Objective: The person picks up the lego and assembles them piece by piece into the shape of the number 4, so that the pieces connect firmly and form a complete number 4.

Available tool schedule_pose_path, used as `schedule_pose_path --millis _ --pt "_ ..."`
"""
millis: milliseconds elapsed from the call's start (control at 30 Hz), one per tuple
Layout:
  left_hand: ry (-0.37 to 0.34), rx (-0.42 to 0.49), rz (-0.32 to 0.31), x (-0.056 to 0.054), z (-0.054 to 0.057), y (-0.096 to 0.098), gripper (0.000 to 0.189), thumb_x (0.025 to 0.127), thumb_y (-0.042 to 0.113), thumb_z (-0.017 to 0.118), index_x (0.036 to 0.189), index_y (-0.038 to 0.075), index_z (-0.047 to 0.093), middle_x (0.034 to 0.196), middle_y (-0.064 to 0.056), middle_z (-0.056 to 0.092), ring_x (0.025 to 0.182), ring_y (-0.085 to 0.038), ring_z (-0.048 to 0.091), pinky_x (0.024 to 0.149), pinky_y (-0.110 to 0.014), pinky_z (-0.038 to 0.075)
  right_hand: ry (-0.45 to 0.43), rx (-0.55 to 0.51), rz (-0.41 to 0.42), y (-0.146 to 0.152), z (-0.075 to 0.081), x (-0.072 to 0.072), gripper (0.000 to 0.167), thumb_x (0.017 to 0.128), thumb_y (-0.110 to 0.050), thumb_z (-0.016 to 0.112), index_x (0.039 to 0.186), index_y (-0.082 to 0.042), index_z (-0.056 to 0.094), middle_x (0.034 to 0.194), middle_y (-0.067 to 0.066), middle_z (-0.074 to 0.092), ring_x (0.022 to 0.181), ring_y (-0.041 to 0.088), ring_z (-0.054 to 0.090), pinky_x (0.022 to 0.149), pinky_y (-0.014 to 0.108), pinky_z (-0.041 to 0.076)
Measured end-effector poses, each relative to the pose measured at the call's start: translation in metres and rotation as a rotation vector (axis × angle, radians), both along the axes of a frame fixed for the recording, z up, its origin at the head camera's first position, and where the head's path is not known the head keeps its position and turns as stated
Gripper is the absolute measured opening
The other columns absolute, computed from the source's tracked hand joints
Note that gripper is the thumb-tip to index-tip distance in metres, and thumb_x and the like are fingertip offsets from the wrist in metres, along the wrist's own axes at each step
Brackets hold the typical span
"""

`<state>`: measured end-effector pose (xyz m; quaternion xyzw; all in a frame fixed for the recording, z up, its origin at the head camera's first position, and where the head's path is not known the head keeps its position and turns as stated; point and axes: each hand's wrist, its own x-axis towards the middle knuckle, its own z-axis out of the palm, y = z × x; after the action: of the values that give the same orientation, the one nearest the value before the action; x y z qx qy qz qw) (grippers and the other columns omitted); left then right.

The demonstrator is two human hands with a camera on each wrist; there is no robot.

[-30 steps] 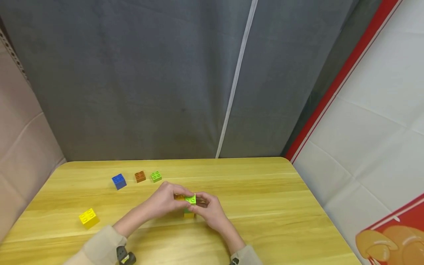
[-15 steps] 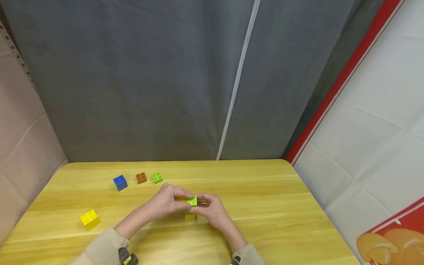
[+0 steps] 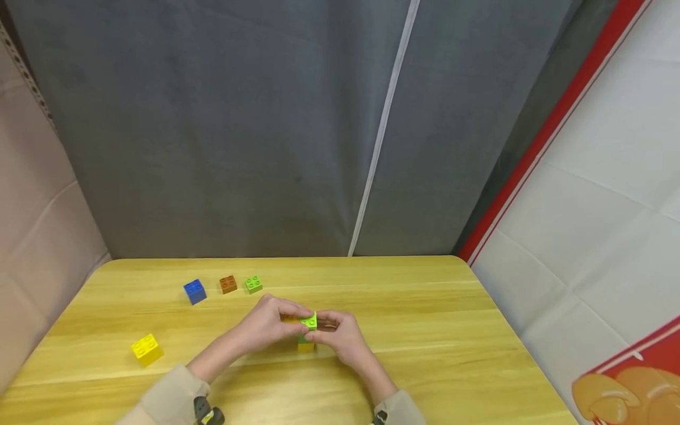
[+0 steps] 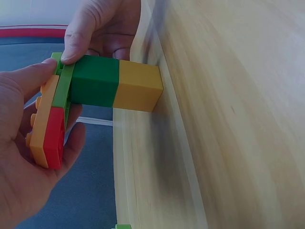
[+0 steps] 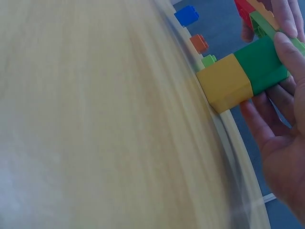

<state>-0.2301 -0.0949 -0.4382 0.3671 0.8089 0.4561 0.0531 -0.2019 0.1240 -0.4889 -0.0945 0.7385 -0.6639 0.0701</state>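
Observation:
Both hands are on one stack of toy building bricks standing on the table. At its foot is a yellow-orange block (image 4: 139, 86), with a dark green block (image 4: 95, 80) on top. Above that come a flat light green brick (image 4: 62, 90) and, overhanging to the left, a flat red brick (image 4: 54, 138). A flat orange brick (image 4: 44, 126) lies over these, beside a top light green brick (image 3: 310, 323). My left hand (image 3: 265, 321) grips the overhanging upper layers. With thumb and fingers, my right hand (image 3: 340, 336) holds the stack around the dark green block.
Loose bricks lie on the wooden table (image 3: 425, 342): a blue one (image 3: 195, 291), a brown one (image 3: 228, 284) and a light green one (image 3: 254, 284) toward the back, and a yellow one (image 3: 147, 350) at the left. A grey curtain (image 3: 239, 130) hangs behind the table.

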Motion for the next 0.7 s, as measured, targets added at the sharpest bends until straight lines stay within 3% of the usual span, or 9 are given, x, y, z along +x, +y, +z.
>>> schedule_pose_path --millis 500,700 --pt "0.083 -0.017 -0.030 -0.0022 0.0000 0.0005 0.023 0.092 0.014 0.079 0.113 0.005 0.079 0.112 -0.007 0.076 0.105 -0.025 0.072 0.083 -0.032 0.059 0.026 -0.010 0.040 0.0050 -0.0001 0.0024 0.044 0.086 -0.001 0.081 0.127 0.005 0.065 0.125 0.021 0.068 0.112 0.034 0.069 0.092 0.034 0.056" --pt "0.136 -0.039 0.003 0.0015 0.0000 0.0003 0.025 0.089 0.012 0.080 0.114 0.008 0.079 0.113 -0.003 0.076 0.098 -0.017 0.068 0.077 -0.028 0.057 0.039 0.027 0.042 0.0054 0.0024 0.0023 0.043 0.086 -0.004 0.082 0.125 0.002 0.066 0.125 0.018 0.069 0.114 0.034 0.067 0.094 0.037 0.056"
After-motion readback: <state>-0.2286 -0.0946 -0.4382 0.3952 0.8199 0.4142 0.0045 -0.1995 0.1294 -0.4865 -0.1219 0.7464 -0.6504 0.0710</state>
